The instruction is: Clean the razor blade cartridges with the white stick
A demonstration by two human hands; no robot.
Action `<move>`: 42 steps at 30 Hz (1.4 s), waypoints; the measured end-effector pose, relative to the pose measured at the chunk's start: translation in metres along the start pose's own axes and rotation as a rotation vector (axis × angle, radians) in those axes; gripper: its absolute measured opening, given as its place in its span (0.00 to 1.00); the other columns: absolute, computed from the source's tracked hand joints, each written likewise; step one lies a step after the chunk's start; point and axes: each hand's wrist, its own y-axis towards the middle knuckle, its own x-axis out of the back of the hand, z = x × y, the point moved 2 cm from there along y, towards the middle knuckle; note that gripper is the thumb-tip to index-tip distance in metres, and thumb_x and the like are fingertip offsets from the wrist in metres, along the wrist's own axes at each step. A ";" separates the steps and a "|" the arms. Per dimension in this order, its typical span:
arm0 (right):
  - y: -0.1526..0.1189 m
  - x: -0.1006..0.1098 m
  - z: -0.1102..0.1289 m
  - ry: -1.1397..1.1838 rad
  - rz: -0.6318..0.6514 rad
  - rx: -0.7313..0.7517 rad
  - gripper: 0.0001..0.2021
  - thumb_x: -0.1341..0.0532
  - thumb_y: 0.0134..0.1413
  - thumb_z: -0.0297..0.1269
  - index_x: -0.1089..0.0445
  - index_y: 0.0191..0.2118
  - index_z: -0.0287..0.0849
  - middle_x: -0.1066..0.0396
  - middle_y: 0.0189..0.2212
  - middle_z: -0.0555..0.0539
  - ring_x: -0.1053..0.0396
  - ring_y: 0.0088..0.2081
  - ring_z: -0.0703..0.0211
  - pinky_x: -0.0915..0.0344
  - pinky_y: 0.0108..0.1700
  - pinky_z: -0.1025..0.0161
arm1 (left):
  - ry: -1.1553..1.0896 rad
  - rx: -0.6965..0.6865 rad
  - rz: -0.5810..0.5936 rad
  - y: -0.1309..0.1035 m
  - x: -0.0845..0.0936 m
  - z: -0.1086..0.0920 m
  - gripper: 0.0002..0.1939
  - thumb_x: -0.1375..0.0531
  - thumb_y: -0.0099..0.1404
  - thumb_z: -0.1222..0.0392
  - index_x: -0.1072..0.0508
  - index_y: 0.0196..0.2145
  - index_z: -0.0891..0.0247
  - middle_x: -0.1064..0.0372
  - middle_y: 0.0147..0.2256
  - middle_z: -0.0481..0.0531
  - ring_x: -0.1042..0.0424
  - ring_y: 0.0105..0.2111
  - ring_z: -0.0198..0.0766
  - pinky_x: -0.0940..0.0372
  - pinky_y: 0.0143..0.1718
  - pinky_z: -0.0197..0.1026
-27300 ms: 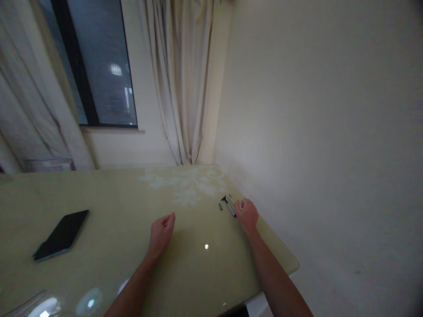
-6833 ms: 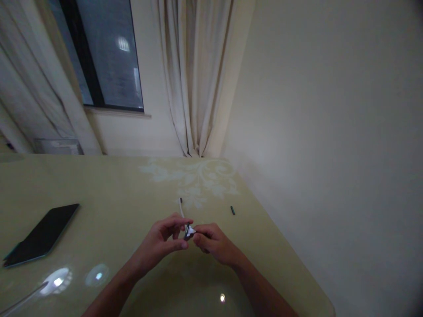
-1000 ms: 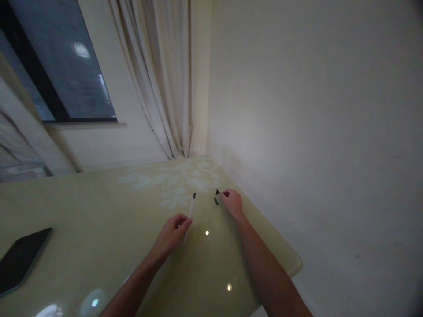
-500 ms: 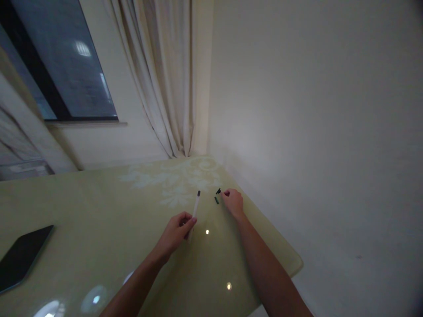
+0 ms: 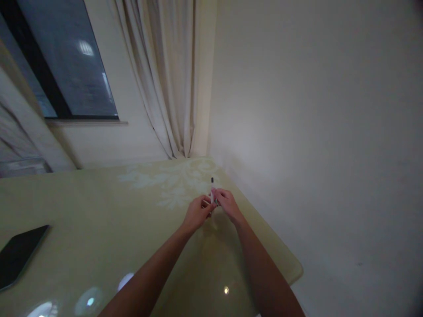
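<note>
A slim white pen (image 5: 212, 195) with a dark tip stands nearly upright between my two hands, over the right part of the table. My left hand (image 5: 197, 212) is closed round its lower part. From the right, my right hand (image 5: 226, 203) meets it, thumb and fingertips pinched against the pen. Something small and dark shows between the fingertips, too small to name. The hands touch or nearly touch and hide the table just behind them.
The pale green glossy table (image 5: 99, 220) has its right edge along the wall. A dark flat tablet-like object (image 5: 20, 255) lies at the far left. Beige curtains (image 5: 168, 79) and a window (image 5: 66, 57) are behind the table.
My left hand has moved right and away from me with the pen, which now stands more upright. My right hand has shifted slightly left to meet it. The small dark pieces no longer show on the table.
</note>
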 end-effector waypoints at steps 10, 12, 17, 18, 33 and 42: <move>0.005 0.018 -0.009 0.432 -0.368 -0.155 0.29 0.38 0.56 0.68 0.37 0.25 0.45 0.39 0.18 0.55 0.44 0.17 0.67 0.50 0.19 0.67 | 0.449 -0.048 -0.046 0.039 -0.001 0.013 0.22 0.29 0.59 0.52 0.19 0.49 0.65 0.21 0.44 0.61 0.22 0.44 0.49 0.32 0.47 0.45; 0.004 0.018 -0.008 0.480 -0.377 -0.169 0.28 0.36 0.54 0.68 0.35 0.28 0.44 0.38 0.20 0.56 0.47 0.16 0.69 0.54 0.17 0.69 | 0.532 -0.036 -0.036 0.045 -0.007 0.020 0.28 0.26 0.53 0.54 0.19 0.51 0.64 0.22 0.47 0.61 0.23 0.47 0.51 0.33 0.48 0.45; 0.002 0.018 -0.005 0.538 -0.359 -0.185 0.28 0.34 0.51 0.67 0.32 0.32 0.43 0.40 0.20 0.58 0.51 0.15 0.71 0.58 0.16 0.69 | 0.638 -0.058 -0.012 0.050 -0.016 0.021 0.16 0.28 0.58 0.55 0.17 0.44 0.62 0.24 0.46 0.59 0.23 0.47 0.51 0.34 0.48 0.45; 0.002 0.018 -0.005 0.539 -0.352 -0.199 0.28 0.33 0.50 0.67 0.32 0.31 0.43 0.40 0.20 0.58 0.52 0.15 0.72 0.59 0.16 0.69 | 0.643 -0.075 -0.010 0.047 -0.014 0.020 0.15 0.29 0.59 0.55 0.17 0.43 0.63 0.24 0.46 0.59 0.23 0.46 0.50 0.33 0.48 0.45; -0.076 -0.107 0.041 0.363 0.430 -0.358 0.17 0.28 0.56 0.52 0.20 0.33 0.40 0.37 0.21 0.55 0.49 0.21 0.68 0.55 0.25 0.65 | 0.547 -0.365 -0.479 -0.130 0.120 0.047 0.24 0.34 0.65 0.34 0.18 0.50 0.52 0.25 0.41 0.54 0.29 0.31 0.43 0.27 0.33 0.44; -0.091 -0.114 0.043 0.482 0.430 -0.411 0.19 0.27 0.51 0.53 0.21 0.31 0.40 0.39 0.19 0.55 0.51 0.20 0.68 0.57 0.24 0.65 | 0.531 -0.403 -0.443 -0.133 0.107 0.038 0.22 0.34 0.67 0.39 0.18 0.51 0.53 0.24 0.42 0.55 0.25 0.34 0.43 0.24 0.38 0.45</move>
